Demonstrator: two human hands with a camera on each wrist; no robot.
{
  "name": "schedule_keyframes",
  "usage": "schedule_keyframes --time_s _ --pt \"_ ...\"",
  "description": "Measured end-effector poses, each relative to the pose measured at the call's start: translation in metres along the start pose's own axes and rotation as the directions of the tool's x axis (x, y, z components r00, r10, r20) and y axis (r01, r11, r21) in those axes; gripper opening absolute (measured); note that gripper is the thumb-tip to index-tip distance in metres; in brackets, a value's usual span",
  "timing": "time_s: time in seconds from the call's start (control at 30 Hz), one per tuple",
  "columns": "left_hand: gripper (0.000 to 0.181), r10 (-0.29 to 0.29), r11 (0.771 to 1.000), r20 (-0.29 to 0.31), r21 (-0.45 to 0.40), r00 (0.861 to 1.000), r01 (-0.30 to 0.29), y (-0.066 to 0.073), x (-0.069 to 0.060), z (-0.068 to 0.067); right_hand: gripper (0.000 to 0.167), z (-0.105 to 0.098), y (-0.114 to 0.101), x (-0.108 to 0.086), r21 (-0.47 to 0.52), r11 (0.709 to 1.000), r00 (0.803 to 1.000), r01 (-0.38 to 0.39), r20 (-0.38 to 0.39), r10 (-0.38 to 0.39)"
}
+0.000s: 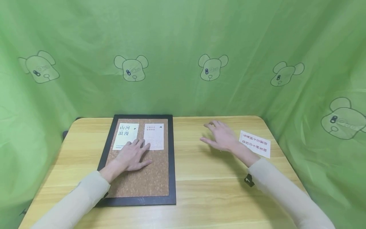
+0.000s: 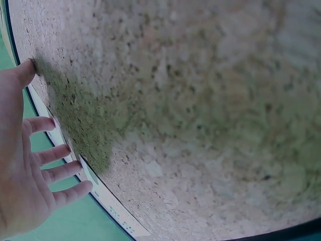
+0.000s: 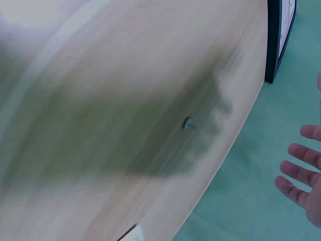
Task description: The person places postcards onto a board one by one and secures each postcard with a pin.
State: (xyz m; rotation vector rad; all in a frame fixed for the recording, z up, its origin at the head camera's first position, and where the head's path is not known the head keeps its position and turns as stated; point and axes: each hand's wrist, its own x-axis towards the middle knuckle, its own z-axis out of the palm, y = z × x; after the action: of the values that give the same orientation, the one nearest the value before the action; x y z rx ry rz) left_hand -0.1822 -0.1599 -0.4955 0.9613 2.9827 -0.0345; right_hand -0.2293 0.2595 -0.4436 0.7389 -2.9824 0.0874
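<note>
My left hand (image 1: 133, 156) lies over the framed corkboard (image 1: 143, 184), fingers spread, fingertips at the lower edges of two cards. The left card (image 1: 127, 128) carries large dark Chinese characters; the right card (image 1: 154, 135) has smaller reddish print. Near the top right of each is a small dark spot, too small to make out. Above the table my right hand (image 1: 221, 135) hovers with fingers extended, holding nothing. In the right wrist view, a thumbtack (image 3: 187, 122) lies on the wood within that hand's shadow. Loose on the table, a third card (image 1: 255, 144) bears red characters.
The light wooden table (image 1: 194, 190) has green curtains (image 1: 177, 89) printed with cartoon heads behind it and at both sides. A black frame edges the corkboard, left of the table's middle. The third card is close to the table's right edge.
</note>
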Motion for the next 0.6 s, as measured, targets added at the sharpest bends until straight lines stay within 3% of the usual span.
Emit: schedule_keyframes --time_s 0.37,0.6 --pt "0.078 0.004 1.0 -0.012 0.002 1.0 -0.004 0.0 0.0 0.001 0.087 0.003 0.021 -0.024 0.001 0.992 0.992 -0.125 -0.032 0.125" --pt "0.078 0.005 1.0 -0.016 0.008 1.0 -0.005 0.0 0.001 0.001 0.091 0.005 0.036 -0.039 0.04 0.972 0.971 -0.232 -0.042 0.234"
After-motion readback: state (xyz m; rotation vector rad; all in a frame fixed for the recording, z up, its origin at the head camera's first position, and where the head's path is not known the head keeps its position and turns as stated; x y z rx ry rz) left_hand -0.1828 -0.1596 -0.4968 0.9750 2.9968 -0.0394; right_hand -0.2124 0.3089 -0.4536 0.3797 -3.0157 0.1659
